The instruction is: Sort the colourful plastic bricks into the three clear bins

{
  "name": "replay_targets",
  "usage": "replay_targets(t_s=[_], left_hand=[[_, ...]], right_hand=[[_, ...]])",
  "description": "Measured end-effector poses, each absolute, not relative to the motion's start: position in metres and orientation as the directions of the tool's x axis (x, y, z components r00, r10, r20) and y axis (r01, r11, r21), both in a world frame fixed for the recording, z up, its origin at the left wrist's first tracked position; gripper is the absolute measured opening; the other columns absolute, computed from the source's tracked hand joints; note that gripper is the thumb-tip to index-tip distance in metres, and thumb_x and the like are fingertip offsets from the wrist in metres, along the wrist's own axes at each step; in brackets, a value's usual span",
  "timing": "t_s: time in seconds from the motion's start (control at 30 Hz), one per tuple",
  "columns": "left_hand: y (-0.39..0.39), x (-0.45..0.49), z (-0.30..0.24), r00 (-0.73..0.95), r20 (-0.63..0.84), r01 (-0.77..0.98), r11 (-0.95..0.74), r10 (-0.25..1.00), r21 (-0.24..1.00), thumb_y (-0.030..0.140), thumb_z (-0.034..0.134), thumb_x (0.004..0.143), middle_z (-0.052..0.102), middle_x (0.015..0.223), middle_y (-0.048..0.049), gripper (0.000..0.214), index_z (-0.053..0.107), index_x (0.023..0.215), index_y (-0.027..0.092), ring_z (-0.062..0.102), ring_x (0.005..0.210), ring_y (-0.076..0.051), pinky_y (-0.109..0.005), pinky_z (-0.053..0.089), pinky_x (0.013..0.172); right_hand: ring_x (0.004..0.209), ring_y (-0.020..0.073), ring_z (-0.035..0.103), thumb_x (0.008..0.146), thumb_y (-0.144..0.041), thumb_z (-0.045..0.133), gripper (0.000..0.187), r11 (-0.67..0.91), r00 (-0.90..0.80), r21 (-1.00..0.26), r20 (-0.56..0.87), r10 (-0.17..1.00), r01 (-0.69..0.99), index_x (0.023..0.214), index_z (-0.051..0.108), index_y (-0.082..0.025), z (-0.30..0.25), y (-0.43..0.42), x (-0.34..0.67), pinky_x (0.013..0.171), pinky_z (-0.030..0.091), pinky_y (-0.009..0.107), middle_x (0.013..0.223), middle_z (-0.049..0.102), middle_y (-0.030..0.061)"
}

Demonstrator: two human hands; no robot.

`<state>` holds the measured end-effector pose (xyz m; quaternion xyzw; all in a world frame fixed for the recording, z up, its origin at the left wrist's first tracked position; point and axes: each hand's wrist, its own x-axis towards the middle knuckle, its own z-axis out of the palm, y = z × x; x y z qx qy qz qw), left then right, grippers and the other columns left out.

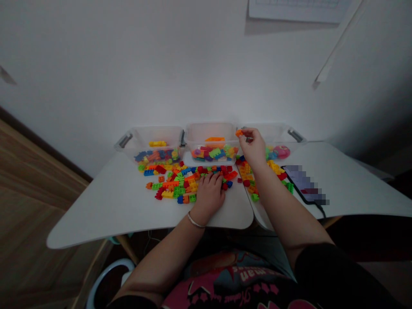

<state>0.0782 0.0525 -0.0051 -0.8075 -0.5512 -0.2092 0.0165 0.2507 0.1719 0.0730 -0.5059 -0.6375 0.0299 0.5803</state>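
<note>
My right hand (254, 148) is raised at the rim between the middle and right bins, with its thumb and fingers pinching an orange toy brick (239, 133). My left hand (210, 193) lies palm down on the right part of a loose pile of colourful toy bricks (178, 182), fingers stretched out and slightly apart. Its fingertips touch bricks; whatever is under the palm is hidden. Behind the pile stands the middle clear plastic bin (210, 128), partly filled with mixed bricks. More loose bricks (247, 174) lie under and beside my right forearm.
A clear bin (157, 132) with bricks stands at the left, another clear bin (277, 131) at the right, holding a pink piece (281, 151). A phone (304, 184) with a cable lies on the white table (112, 210). The wall is close behind the bins.
</note>
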Motion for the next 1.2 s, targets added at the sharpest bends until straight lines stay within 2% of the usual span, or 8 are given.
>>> replay_targets(t_s=[0.1, 0.23, 0.33, 0.47, 0.67, 0.93, 1.07, 1.2], left_hand=[[0.053, 0.078, -0.005, 0.313, 0.348, 0.899, -0.394, 0.884, 0.192, 0.025, 0.053, 0.085, 0.056, 0.142, -0.0099, 0.051, 0.054, 0.134, 0.015, 0.045, 0.133, -0.032, -0.053, 0.033, 0.113], [0.053, 0.078, -0.007, 0.314, 0.359, 0.898, -0.398, 0.879, 0.187, 0.025, 0.053, 0.085, 0.056, 0.142, -0.0094, 0.051, 0.053, 0.135, 0.017, 0.045, 0.133, -0.032, -0.053, 0.033, 0.113], [0.053, 0.078, -0.006, 0.312, 0.355, 0.898, -0.396, 0.881, 0.194, 0.025, 0.053, 0.084, 0.056, 0.141, -0.0091, 0.051, 0.054, 0.135, 0.018, 0.045, 0.133, -0.031, -0.053, 0.033, 0.113], [0.053, 0.078, -0.005, 0.306, 0.353, 0.900, -0.390, 0.884, 0.195, 0.025, 0.053, 0.084, 0.057, 0.141, -0.0090, 0.051, 0.054, 0.135, 0.017, 0.046, 0.132, -0.031, -0.053, 0.034, 0.112], [0.053, 0.078, -0.008, 0.310, 0.363, 0.899, -0.395, 0.878, 0.187, 0.026, 0.053, 0.085, 0.057, 0.141, -0.0083, 0.051, 0.054, 0.135, 0.017, 0.046, 0.132, -0.032, -0.053, 0.034, 0.112], [0.053, 0.078, -0.006, 0.310, 0.363, 0.899, -0.395, 0.879, 0.190, 0.025, 0.053, 0.085, 0.057, 0.141, -0.0081, 0.050, 0.054, 0.134, 0.019, 0.046, 0.132, -0.031, -0.052, 0.034, 0.112], [0.053, 0.078, -0.007, 0.314, 0.367, 0.900, -0.397, 0.876, 0.179, 0.025, 0.053, 0.085, 0.057, 0.141, -0.0083, 0.050, 0.054, 0.135, 0.017, 0.045, 0.132, -0.031, -0.052, 0.033, 0.113], [0.054, 0.078, -0.008, 0.315, 0.361, 0.900, -0.397, 0.878, 0.180, 0.026, 0.054, 0.085, 0.056, 0.141, -0.0081, 0.050, 0.054, 0.134, 0.017, 0.045, 0.133, -0.031, -0.051, 0.033, 0.114]], right_hand=[[0.096, 0.0268, 0.061, 0.086, -0.032, 0.054, 0.020, 0.440, 0.112, -0.529, 0.721, 0.683, 0.725, 0.098, 0.064, -0.019, 0.073, 0.172, 0.249, 0.089, 0.048, 0.043, 0.100, 0.070, 0.0103], [0.099, 0.0285, 0.060, 0.088, -0.030, 0.051, 0.022, 0.434, 0.031, -0.431, 0.737, 0.675, 0.791, 0.100, 0.066, -0.020, 0.070, 0.171, 0.248, 0.093, 0.047, 0.046, 0.102, 0.071, 0.0105], [0.100, 0.0286, 0.060, 0.089, -0.031, 0.050, 0.022, 0.444, 0.009, -0.397, 0.754, 0.657, 0.803, 0.101, 0.066, -0.020, 0.066, 0.173, 0.250, 0.094, 0.047, 0.046, 0.102, 0.071, 0.0103], [0.102, 0.0300, 0.059, 0.090, -0.029, 0.050, 0.021, 0.430, -0.029, -0.360, 0.738, 0.674, 0.828, 0.093, 0.068, -0.019, 0.062, 0.175, 0.250, 0.097, 0.044, 0.050, 0.094, 0.071, 0.0120], [0.110, 0.0310, 0.057, 0.089, -0.027, 0.049, 0.022, 0.449, -0.079, -0.325, 0.732, 0.677, 0.832, 0.096, 0.067, -0.018, 0.060, 0.171, 0.247, 0.103, 0.040, 0.052, 0.102, 0.070, 0.0141], [0.132, 0.0323, 0.044, 0.089, -0.034, 0.051, 0.040, 0.559, -0.170, -0.309, 0.744, 0.646, 0.769, 0.123, 0.058, -0.015, 0.047, 0.144, 0.254, 0.111, 0.035, 0.055, 0.133, 0.059, 0.0175], [0.128, 0.0307, 0.049, 0.089, -0.034, 0.053, 0.040, 0.541, -0.125, -0.321, 0.764, 0.633, 0.777, 0.124, 0.058, -0.016, 0.037, 0.117, 0.272, 0.110, 0.037, 0.053, 0.132, 0.058, 0.0179], [0.120, 0.0303, 0.054, 0.090, -0.033, 0.051, 0.035, 0.463, -0.094, -0.331, 0.724, 0.684, 0.823, 0.118, 0.061, -0.016, 0.020, 0.096, 0.291, 0.106, 0.041, 0.051, 0.125, 0.063, 0.0163]])
